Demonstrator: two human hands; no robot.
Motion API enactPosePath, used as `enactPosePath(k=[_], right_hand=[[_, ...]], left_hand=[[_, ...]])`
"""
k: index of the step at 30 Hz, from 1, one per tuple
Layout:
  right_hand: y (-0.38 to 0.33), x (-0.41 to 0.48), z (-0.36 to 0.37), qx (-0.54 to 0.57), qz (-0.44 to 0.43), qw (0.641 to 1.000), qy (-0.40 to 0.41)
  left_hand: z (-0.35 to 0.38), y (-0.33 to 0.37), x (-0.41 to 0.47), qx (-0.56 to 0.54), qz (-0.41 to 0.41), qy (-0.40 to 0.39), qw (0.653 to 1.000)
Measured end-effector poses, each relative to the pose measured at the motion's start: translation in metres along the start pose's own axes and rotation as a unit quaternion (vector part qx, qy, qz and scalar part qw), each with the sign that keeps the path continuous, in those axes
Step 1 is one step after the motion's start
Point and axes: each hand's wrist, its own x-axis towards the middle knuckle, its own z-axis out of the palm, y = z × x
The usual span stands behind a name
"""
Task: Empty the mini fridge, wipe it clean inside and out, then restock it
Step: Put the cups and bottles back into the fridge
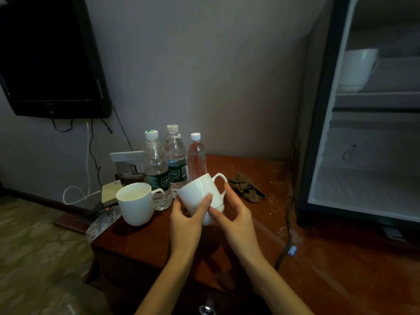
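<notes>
Both hands hold a white mug tilted above the wooden table. My left hand grips its body from below with the thumb across the side. My right hand pinches its base, fingers near the handle. A second white mug stands upright on the table to the left. Three clear water bottles stand behind the mugs. At the right, the mini fridge stands open, with a white cup on its upper shelf. A brown cloth lies crumpled on the table.
A dark TV hangs on the wall at left, cables dangling below it. A small box and a card sit at the table's left edge. A black power cable runs across the table beside the fridge.
</notes>
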Motion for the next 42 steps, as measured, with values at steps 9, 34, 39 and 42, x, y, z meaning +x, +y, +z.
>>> enactPosePath(k=[9,34,39,42], right_hand=[[-0.026,-0.003,-0.049,-0.033,-0.057,0.996,0.068],[-0.127,0.041,-0.184,-0.167,-0.217,0.927,0.256],[-0.15,0.05,-0.206,-0.179,-0.217,0.924,0.259],[-0.163,0.059,-0.22,-0.202,-0.205,0.925,0.248]], left_hand=[[0.057,0.02,-0.017,-0.025,0.042,-0.092,0.995],[0.211,0.098,-0.049,-0.118,0.165,-0.324,0.924],[0.231,0.109,-0.052,-0.139,0.158,-0.349,0.913],[0.245,0.113,-0.048,-0.132,0.17,-0.364,0.906]])
